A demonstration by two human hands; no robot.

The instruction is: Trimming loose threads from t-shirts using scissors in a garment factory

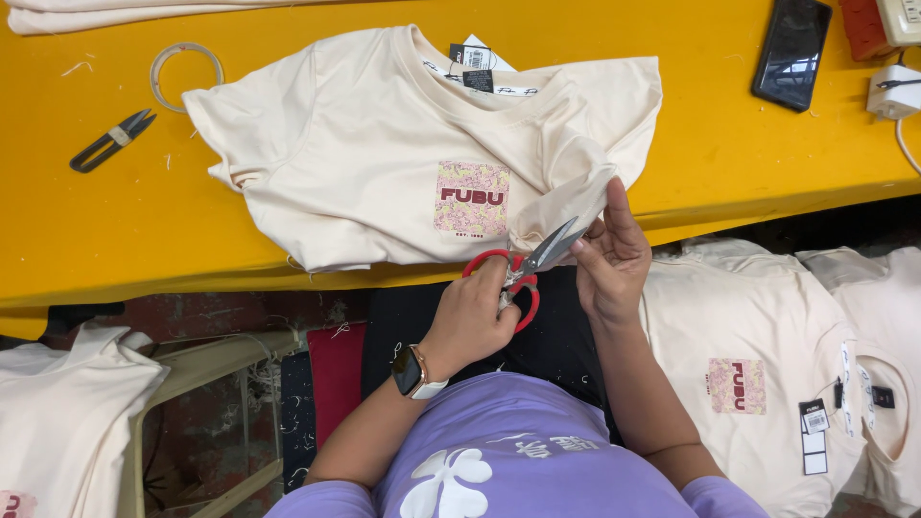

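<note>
At the yellow worktop's (144,240) front edge, the left hand (475,317) grips red-handled scissors (523,273) while the right hand (614,254) pinches the cream T-shirt's (365,153) sleeve, where a slipped blade could nick fabric or fingertips.

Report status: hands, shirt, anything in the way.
Left hand gripping red-handled scissors, blades open at the hem. Right hand pinching the cream T-shirt edge over the yellow table. Nothing between blades and cloth.
</note>
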